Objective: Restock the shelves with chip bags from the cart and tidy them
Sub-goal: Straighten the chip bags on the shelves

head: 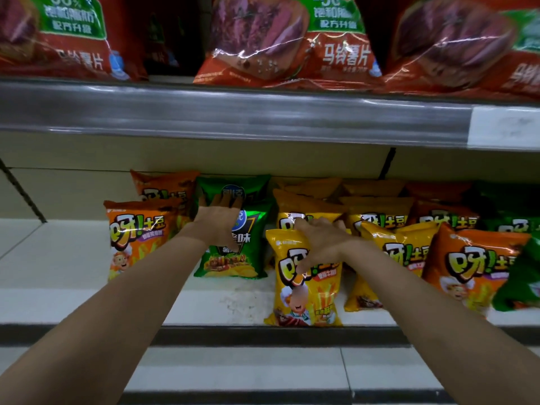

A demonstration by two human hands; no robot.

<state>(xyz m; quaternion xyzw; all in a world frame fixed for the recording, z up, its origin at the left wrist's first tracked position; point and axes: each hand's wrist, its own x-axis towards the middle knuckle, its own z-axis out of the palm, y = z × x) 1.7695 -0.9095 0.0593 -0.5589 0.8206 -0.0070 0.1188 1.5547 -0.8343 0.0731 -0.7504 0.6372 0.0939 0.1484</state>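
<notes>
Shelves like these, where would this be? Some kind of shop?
Most likely a supermarket snack aisle. Rows of chip bags face out on the lower shelf, red bags stand above, and a price-label rail runs along the shelf edge.

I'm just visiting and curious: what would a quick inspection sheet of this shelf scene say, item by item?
Surface: white lower shelf, bare at its left end.
Job's things: front yellow bag upright at the shelf edge; green bag beside it; orange bag further left; more yellow, orange and green bags to the right.
Clutter: nothing seen.
Grip: left hand reaches over the green bag's top, fingers partly hidden; right hand holds the front yellow bag's top.
Cables: nothing seen.
Surroundings: red bags on the upper shelf; blurred price label on its rail; cart not in view.
</notes>
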